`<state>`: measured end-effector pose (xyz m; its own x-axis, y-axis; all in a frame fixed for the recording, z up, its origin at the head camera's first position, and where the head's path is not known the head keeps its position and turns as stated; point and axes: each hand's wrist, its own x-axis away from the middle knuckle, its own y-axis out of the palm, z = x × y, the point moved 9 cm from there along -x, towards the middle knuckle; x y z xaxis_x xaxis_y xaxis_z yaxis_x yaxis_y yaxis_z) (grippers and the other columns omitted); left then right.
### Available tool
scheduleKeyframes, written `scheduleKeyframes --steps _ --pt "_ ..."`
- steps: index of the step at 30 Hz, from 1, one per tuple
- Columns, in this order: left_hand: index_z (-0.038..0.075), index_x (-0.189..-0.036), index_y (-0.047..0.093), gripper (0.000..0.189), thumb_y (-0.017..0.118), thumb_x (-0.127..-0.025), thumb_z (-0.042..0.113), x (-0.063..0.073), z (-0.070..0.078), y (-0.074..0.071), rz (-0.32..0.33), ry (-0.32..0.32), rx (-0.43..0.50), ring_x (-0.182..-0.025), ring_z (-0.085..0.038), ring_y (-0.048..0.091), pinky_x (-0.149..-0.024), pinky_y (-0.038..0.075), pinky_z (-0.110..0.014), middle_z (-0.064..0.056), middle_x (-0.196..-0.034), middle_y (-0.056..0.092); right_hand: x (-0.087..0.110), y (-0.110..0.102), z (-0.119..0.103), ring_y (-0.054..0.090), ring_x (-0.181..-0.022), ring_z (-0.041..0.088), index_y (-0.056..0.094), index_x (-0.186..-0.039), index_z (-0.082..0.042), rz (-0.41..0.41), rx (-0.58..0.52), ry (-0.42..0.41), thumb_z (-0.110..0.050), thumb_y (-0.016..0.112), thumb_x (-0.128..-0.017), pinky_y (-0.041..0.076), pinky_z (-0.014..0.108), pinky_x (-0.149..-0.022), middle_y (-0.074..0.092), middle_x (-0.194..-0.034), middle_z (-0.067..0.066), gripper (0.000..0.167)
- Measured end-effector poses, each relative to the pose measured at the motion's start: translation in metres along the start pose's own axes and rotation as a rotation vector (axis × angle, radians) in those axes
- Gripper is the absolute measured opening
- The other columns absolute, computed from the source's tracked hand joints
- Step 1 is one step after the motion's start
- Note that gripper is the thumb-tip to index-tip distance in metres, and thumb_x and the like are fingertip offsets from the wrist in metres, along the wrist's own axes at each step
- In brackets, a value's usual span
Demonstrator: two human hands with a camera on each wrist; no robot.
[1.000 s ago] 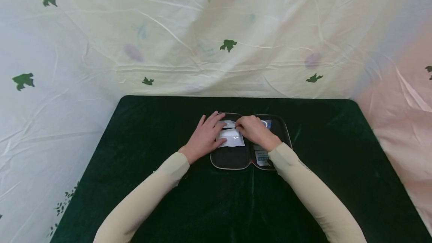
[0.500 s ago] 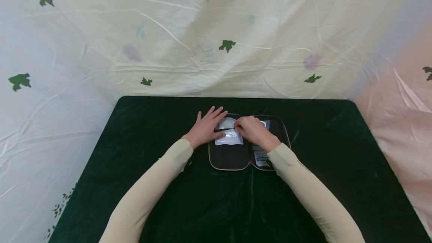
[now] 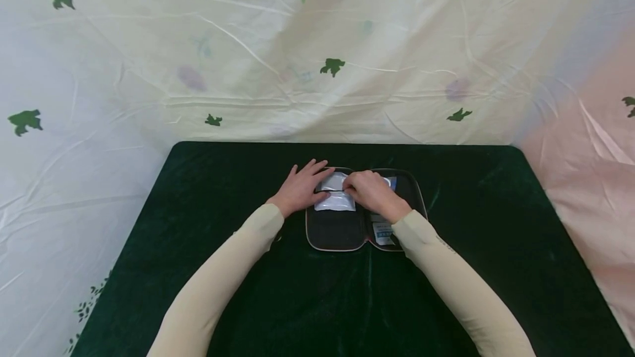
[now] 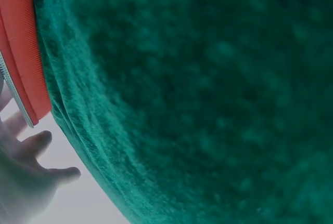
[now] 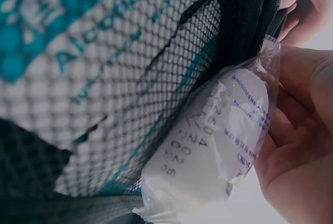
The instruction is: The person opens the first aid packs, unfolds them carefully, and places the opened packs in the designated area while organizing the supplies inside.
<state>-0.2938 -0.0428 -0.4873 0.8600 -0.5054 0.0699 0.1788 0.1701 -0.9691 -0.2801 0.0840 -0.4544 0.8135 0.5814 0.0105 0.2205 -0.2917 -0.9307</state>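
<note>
An unzipped case point(image 3: 334, 233), black inside and red outside, lies spread on the table. White plastic-wrapped packet material point(image 3: 335, 201) shows above and below a thin black elastic strap point(image 3: 331, 190) in its left half. My left hand point(image 3: 297, 187) has its fingers spread over that half's left edge, the thumb touching the white wrapping. My right hand point(image 3: 372, 191) curls its fingers at the strap's right end and appears to pinch it; the fingertips are partly hidden. In the right wrist view, a clear-wrapped white roll point(image 5: 208, 141) with printed digits lies beside the right hand's fingers.
A mesh pocket point(image 5: 114, 68) in the case's right half holds white-and-teal packets printed "Alcohol". A blue-and-white packet point(image 3: 383, 232) shows below my right wrist. Dark green velvet cloth point(image 3: 317, 302) covers the table, and a patterned curtain point(image 3: 278, 43) hangs behind.
My left hand has shifted slightly up and left. More white wrapping shows above the strap and less below it. My right hand has stayed nearly still.
</note>
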Motion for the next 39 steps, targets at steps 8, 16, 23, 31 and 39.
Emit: scheduleKeyframes --steps 8,16,23,31,39 --pt "0.027 -0.162 0.036 0.07 0.061 -0.102 0.051 0.001 0.001 0.001 -0.014 -0.009 -0.025 -0.158 -0.031 0.016 -0.12 0.018 -0.069 -0.002 -0.172 0.023 -0.003 0.002 -0.002 0.067 -0.084 0.018 0.079 -0.105 -0.008 -0.02 0.033 0.008 -0.009 0.071 -0.098 0.057 0.041 -0.077 0.076 -0.105 0.007 0.011" --pt "0.025 -0.159 0.043 0.063 0.053 -0.105 0.055 0.019 0.005 -0.001 -0.081 0.086 0.085 -0.16 -0.025 0.003 -0.121 0.012 -0.07 0.003 -0.173 0.015 -0.002 0.005 -0.008 0.069 -0.095 0.023 0.079 -0.106 -0.007 -0.069 0.08 -0.026 -0.009 0.07 -0.098 0.059 0.042 -0.084 0.073 -0.116 0.011 0.012" --pt "0.024 -0.159 0.045 0.066 0.04 -0.105 0.063 0.036 0.011 0.003 -0.133 0.157 0.013 -0.16 -0.023 0.002 -0.121 0.007 -0.071 0.001 -0.171 0.023 0.004 0.003 -0.008 0.067 -0.116 0.03 0.075 -0.122 -0.002 -0.101 0.022 -0.025 -0.01 0.064 -0.103 0.054 0.049 -0.101 0.069 -0.131 0.016 0.024" --pt "0.025 -0.163 0.035 0.07 0.036 -0.106 0.065 0.038 0.015 0.009 -0.144 0.132 -0.018 -0.16 -0.021 -0.002 -0.122 0.005 -0.069 0.002 -0.172 0.02 0.016 -0.009 0.004 0.061 -0.078 0.017 0.07 -0.131 -0.002 -0.035 -0.178 0.043 -0.013 0.056 -0.107 0.052 0.035 -0.073 0.073 -0.119 0.012 0.03" --pt "0.017 -0.162 0.037 0.064 0.049 -0.108 0.049 0.055 0.024 -0.007 0.002 0.126 0.035 -0.159 -0.022 0.009 -0.122 0.01 -0.067 -0.002 -0.168 0.031 0.044 -0.037 0.023 0.064 -0.113 0.03 0.068 -0.135 -0.005 0.135 -0.336 0.115 -0.014 0.053 -0.108 0.052 0.053 -0.1 0.066 -0.135 0.016 0.032"
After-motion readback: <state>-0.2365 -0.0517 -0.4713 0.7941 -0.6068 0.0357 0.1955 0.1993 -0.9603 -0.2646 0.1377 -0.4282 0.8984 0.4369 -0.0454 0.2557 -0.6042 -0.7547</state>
